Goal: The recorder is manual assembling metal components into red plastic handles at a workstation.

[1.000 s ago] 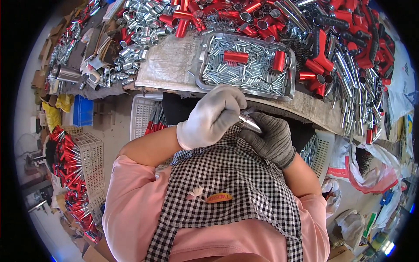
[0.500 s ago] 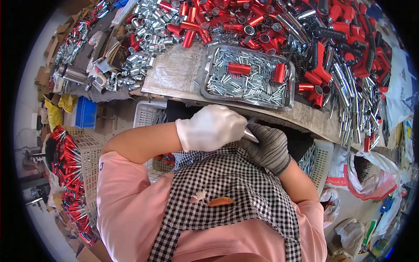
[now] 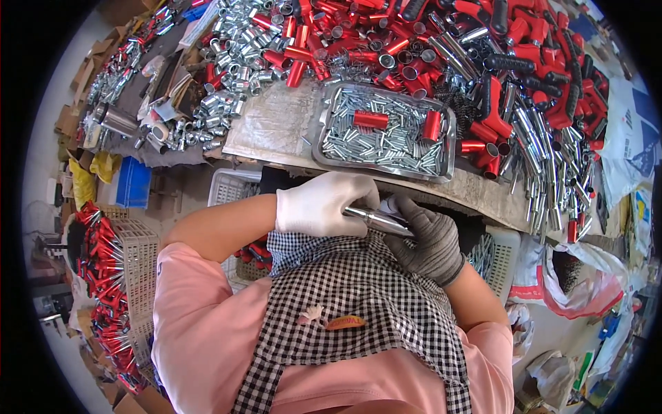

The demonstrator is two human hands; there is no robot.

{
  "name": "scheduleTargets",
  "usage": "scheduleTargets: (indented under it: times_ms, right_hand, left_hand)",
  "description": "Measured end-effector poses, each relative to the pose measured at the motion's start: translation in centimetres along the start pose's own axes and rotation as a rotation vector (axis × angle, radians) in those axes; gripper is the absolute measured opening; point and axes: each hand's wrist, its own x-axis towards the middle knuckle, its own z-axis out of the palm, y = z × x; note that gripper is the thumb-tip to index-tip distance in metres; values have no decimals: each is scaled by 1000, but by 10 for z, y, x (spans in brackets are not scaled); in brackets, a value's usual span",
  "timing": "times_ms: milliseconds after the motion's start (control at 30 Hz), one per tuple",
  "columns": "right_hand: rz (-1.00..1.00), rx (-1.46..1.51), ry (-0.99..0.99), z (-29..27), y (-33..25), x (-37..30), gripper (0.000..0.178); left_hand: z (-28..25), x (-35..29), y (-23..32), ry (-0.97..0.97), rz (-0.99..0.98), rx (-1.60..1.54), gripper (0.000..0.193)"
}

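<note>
Between my hands, above my lap, lies a shiny chrome metal tube [image 3: 379, 222]. My left hand [image 3: 331, 204], in a white glove, is closed around the tube's left end. My right hand [image 3: 431, 238], in a grey striped glove, grips its right end, with the thumb and fingers around it. Just beyond them, on the bench, sits a metal tray [image 3: 318, 148] full of small silver pins [image 3: 386, 148]. Two short red sleeves rest on those pins, a left one [image 3: 371, 119] and a right one [image 3: 432, 125].
Heaped on the bench [image 3: 258, 131] are silver collars [image 3: 241, 52], red handle parts [image 3: 545, 41], springs and long chrome tubes [image 3: 541, 155]. A crate [image 3: 138, 265] of red-handled pieces stands at left, near a blue bin [image 3: 134, 181]. A white crate [image 3: 507, 255] is by my right arm.
My hands have shifted slightly, and the chrome tube, mostly hidden before, now shows along its length between them. The bench view has shifted a little with my head.
</note>
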Motion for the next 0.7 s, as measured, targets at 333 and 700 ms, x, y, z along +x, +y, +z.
scheduleTargets:
  times_ms: [333, 700]
  right_hand:
    - [43, 61, -135, -17, 3, 5, 51]
    - [279, 642, -108, -22, 29, -24, 49]
  left_hand:
    - [-14, 18, 3, -41, 86, 32, 40]
    - [-34, 58, 2, 164, 480, 91, 69]
